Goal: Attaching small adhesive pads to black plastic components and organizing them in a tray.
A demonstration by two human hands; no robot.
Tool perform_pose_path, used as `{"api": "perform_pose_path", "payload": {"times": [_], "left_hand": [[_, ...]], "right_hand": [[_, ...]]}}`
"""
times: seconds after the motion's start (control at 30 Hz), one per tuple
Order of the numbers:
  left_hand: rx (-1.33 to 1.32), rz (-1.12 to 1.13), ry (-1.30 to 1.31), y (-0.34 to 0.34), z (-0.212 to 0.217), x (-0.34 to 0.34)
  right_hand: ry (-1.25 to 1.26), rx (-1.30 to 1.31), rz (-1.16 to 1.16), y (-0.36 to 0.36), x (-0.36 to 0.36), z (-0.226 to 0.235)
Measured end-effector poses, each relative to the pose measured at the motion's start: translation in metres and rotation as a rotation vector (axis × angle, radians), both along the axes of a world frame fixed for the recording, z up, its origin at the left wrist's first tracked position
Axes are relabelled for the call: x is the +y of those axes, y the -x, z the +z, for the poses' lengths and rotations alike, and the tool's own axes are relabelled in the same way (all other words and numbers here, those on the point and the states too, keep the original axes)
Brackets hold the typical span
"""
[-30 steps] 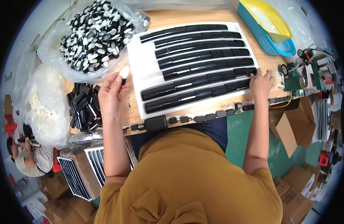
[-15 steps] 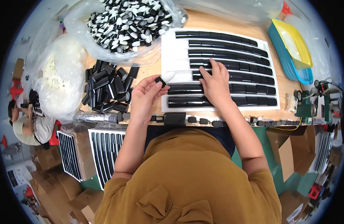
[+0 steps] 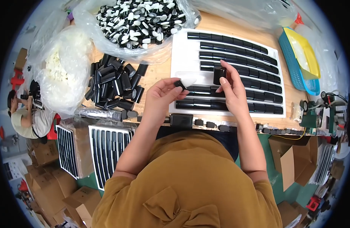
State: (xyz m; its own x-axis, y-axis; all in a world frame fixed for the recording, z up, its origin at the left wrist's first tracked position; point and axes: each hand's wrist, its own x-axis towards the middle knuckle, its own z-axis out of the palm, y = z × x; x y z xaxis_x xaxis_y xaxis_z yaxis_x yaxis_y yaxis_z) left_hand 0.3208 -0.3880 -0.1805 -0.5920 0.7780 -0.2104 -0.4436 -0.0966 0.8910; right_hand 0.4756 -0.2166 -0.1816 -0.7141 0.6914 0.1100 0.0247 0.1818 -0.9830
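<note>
Between the thumb and fingers of my left hand (image 3: 162, 98) is a small black piece with a white oval tip (image 3: 188, 81), the tip pointing right. My right hand (image 3: 234, 91) grips a short black tube (image 3: 219, 75) upright, just right of that tip and apart from it. Below both hands lies a white tray (image 3: 182, 49) with several rows of glossy black tubes (image 3: 235, 49). The row nearest my right hand is partly hidden by it. The tray's left part shows bare white.
Left of the tray is a heap of loose black tubes (image 3: 116, 79). Behind it, a plastic bag holds many black-and-white pieces (image 3: 141, 24); another clear bag (image 3: 63, 83) holds whitish bits. Blue and yellow baskets (image 3: 290, 53) stand at right. Filled trays (image 3: 106, 152) lean below the table edge.
My right hand has lifted a black tube from the tray's rows and now holds it upright. My left hand has shifted slightly right in the picture, still with the white-tipped piece.
</note>
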Motion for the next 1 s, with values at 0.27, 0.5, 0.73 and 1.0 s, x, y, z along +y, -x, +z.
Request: {"api": "perform_pose_path", "payload": {"times": [0.27,0.5,0.73,1.0], "left_hand": [[0.045,-0.11,-0.015,-0.013,0.008,0.003],[0.088,-0.169,-0.008,-0.019,0.015,0.002],[0.103,-0.265,0.045,-0.016,0.024,-0.006],[0.158,-0.369,0.091,-0.01,0.03,-0.013]], "right_hand": [[0.444,0.234,-0.037,-0.005,-0.03,0.004],[0.365,0.152,0.082,-0.012,-0.038,0.014],[0.332,0.003,0.273,-0.026,-0.033,0.027],[0.359,-0.062,0.327,-0.032,-0.04,0.03]]}}
